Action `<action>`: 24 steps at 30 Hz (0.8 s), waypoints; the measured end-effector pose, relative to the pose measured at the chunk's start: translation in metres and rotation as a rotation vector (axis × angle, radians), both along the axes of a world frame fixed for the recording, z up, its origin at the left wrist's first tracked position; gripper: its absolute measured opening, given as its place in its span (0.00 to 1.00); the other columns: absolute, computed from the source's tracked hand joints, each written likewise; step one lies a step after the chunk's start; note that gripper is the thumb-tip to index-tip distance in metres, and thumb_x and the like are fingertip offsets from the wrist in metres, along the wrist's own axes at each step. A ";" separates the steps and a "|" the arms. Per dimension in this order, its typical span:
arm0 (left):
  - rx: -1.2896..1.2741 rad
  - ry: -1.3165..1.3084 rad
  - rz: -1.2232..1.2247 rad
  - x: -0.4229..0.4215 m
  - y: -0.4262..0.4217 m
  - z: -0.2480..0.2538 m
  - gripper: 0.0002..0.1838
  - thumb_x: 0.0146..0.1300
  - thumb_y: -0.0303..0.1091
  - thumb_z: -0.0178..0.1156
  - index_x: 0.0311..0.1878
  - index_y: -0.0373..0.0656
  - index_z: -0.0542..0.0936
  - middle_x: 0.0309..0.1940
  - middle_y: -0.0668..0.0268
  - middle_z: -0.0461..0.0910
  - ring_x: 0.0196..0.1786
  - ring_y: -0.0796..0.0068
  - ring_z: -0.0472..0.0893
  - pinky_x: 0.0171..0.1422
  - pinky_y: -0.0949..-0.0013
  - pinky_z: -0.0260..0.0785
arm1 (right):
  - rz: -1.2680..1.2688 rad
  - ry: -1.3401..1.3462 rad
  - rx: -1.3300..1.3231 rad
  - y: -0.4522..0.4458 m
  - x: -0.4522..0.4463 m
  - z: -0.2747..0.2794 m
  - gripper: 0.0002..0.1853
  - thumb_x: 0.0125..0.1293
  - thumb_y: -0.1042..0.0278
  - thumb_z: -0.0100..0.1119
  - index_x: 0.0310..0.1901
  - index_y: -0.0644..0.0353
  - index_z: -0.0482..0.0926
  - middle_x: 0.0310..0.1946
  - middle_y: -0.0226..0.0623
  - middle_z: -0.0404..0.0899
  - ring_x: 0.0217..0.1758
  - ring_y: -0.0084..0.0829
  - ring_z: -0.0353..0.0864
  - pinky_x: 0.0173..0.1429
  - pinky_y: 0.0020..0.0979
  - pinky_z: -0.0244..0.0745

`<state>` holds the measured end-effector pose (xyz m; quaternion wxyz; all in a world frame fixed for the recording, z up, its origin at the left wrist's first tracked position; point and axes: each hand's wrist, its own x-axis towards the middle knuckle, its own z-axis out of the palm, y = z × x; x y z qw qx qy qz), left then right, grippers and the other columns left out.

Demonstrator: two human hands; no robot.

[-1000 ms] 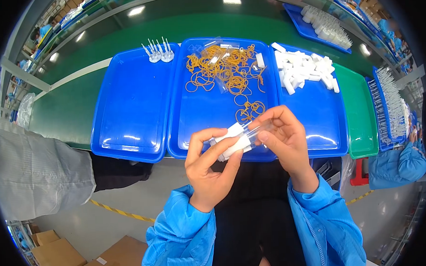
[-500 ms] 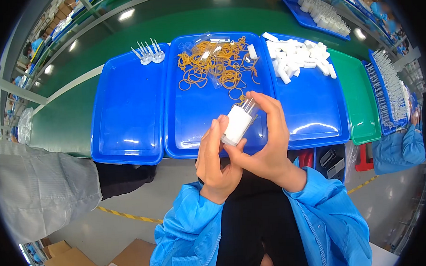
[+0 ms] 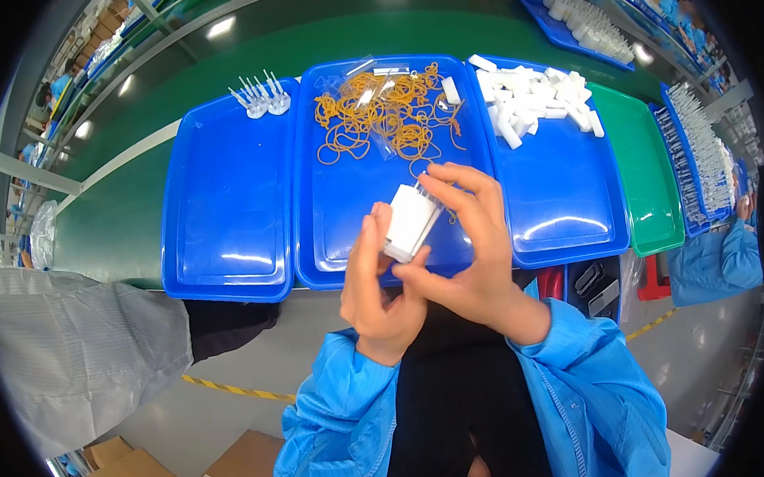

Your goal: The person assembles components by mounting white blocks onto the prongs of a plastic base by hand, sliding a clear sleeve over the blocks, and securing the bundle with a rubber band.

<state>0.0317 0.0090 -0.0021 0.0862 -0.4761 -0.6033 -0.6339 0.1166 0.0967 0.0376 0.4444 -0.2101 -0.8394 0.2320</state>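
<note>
A bundle of white blocks and clear tubes (image 3: pixel 411 222) is held upright at a tilt between my two hands, over the front edge of the middle blue tray (image 3: pixel 339 240). My left hand (image 3: pixel 380 294) presses its fingers along the bundle's left side. On the right, my right hand (image 3: pixel 472 256) grips it, fingertips at the top and thumb near the bottom. Tangled orange rubber bands (image 3: pixel 385 110) lie behind the bundle in the same tray, with some clear plastic pieces.
Several white blocks (image 3: pixel 534 100) lie in the right blue tray (image 3: pixel 569 222). The left blue tray (image 3: pixel 227 211) bears small upright pieces (image 3: pixel 263 100) at its back. A green tray (image 3: pixel 639 176) stands farther right. A person in grey (image 3: pixel 80 354) is at the left, another in blue (image 3: pixel 716 266) at the right.
From lying sideways, the bundle has been turned more upright, and my left hand has shifted to its side. Over the last half second both hands moved slightly left with it.
</note>
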 end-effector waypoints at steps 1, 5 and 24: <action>-0.026 -0.092 -0.038 -0.004 -0.003 0.005 0.31 0.54 0.17 0.65 0.61 0.25 0.66 0.56 0.43 0.73 0.57 0.47 0.77 0.54 0.60 0.76 | 0.066 0.014 -0.081 0.005 0.002 0.011 0.35 0.41 0.65 0.74 0.54 0.66 0.74 0.54 0.45 0.70 0.60 0.46 0.69 0.62 0.41 0.66; 0.006 -0.250 -0.108 -0.022 -0.009 0.006 0.24 0.55 0.15 0.63 0.56 0.29 0.71 0.59 0.46 0.68 0.62 0.53 0.73 0.57 0.62 0.77 | 0.216 -0.187 -0.191 0.068 0.010 0.048 0.25 0.53 0.65 0.68 0.53 0.61 0.76 0.47 0.43 0.75 0.55 0.42 0.74 0.59 0.38 0.68; 0.076 -0.653 -0.347 -0.027 -0.013 0.011 0.14 0.57 0.15 0.62 0.47 0.32 0.74 0.55 0.48 0.71 0.59 0.58 0.75 0.58 0.60 0.76 | 0.084 -0.492 0.513 0.197 -0.102 -0.028 0.11 0.49 0.71 0.67 0.36 0.56 0.77 0.39 0.33 0.76 0.47 0.37 0.74 0.52 0.39 0.69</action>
